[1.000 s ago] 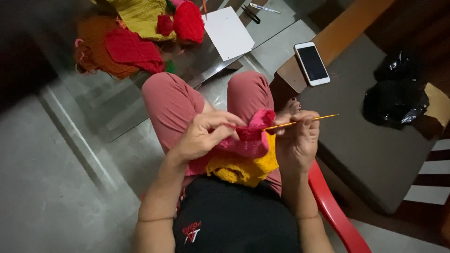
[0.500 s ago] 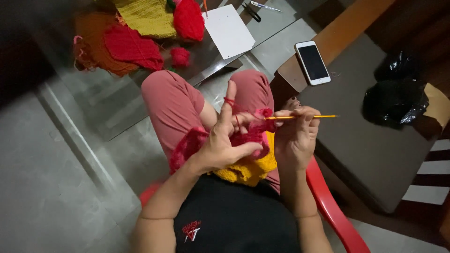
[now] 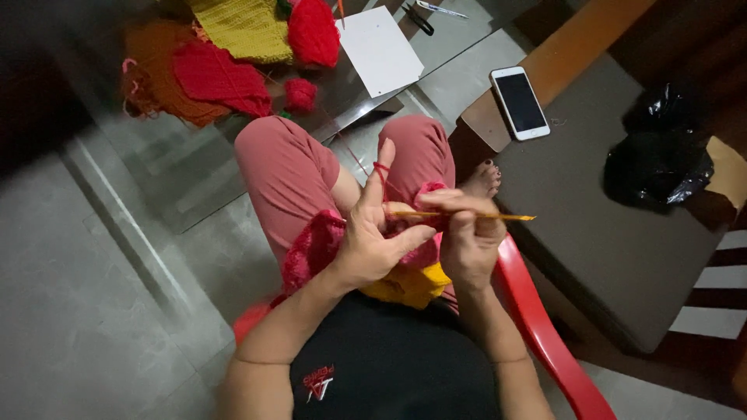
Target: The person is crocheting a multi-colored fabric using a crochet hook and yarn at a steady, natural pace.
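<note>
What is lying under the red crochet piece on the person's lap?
A yellow crocheted piece shows beneath the red crochet piece. How far it extends is hidden by the left hand and right hand.

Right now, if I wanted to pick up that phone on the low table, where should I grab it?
Probably by its two long edges, coming from above. The phone lies flat, screen up, on the brown table, with bare surface on both long sides, away from the black bag.

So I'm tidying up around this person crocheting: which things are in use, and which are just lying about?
In use:
- thin yellow crochet hook, in right hand
- red yarn strand looped over left hand
- pink and yellow crocheted piece in the lap

Lying about:
- white smartphone
- white paper sheet
- crumpled black plastic bag
- finished red, orange, yellow crocheted pieces
</note>
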